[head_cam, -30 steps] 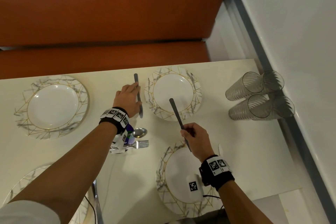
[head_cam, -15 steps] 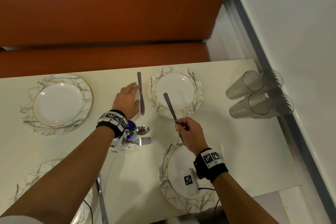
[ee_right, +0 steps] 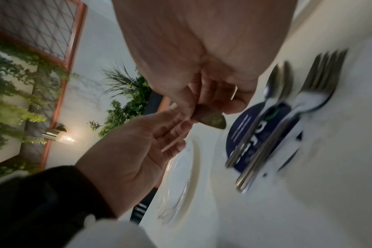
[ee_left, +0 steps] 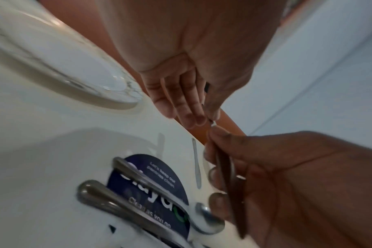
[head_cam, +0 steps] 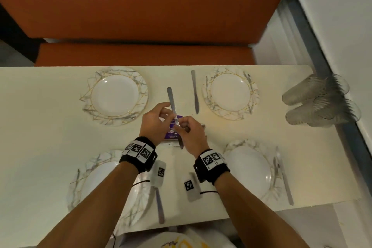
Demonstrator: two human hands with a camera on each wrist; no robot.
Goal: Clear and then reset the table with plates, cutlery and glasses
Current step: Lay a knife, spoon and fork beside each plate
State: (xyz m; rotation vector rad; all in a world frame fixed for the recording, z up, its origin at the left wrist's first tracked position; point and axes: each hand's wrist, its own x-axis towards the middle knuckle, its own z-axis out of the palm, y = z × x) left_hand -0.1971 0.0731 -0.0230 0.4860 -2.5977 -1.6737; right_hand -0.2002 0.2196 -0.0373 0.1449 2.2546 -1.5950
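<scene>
Slim steel table knife (head_cam: 173,104) now held mid-air over table centre, betw. the two far plates. A sec ago the right hand (head_cam: 188,131) had it alone; now left hand (head_cam: 156,122) has come in & pinches the shaft too, so both hands meet on it, looks like a handover. Other steel knife (head_cam: 194,91) already laid left of far-right marble-rim white plate (head_cam: 231,91). Prob. next: far-left plate (head_cam: 116,94). Spoon (ee_left: 204,219) & fork (ee_right: 321,70) wait on purple card.
</scene>
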